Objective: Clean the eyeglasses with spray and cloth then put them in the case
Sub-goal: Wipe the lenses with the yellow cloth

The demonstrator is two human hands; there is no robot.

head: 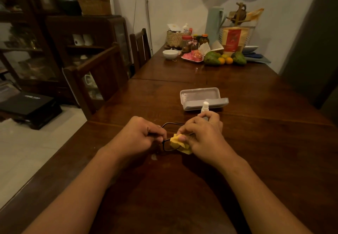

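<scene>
The glasses [166, 148] are just above the table [256, 142], close to the person, held between both hands. The left hand [140, 133] has its fingers curled round one side of the dark frame. The right hand [203, 135] pinches a yellow cloth [175, 140] with its thumb and fingers, and the cloth is folded over one lens.

This looks like the wiping step. To do it well, I think the left hand should hold the frame firm but not squeeze hard, because the frame is thin and could bend. The cloth should rub in small soft circles on both sides of the lens, right out to the edges. Bare fingers should stay off the glass, or they will leave marks. Then the other lens needs the same.

The spray bottle [205, 106] with its white top stands just behind the right hand. I cannot tell if the hand touches it. Behind that lies the case [199, 94], grey and open, ready for the glasses.

The table is long, dark, shiny wood. At its far end are a white bowl [170, 53], jars, a basket and some fruit [212, 58]. A wooden chair [140, 47] stands on the left side. A dark cabinet [82, 37] with glass doors is by the wall, and the floor [27, 151] is pale tile. The light is dim.
</scene>
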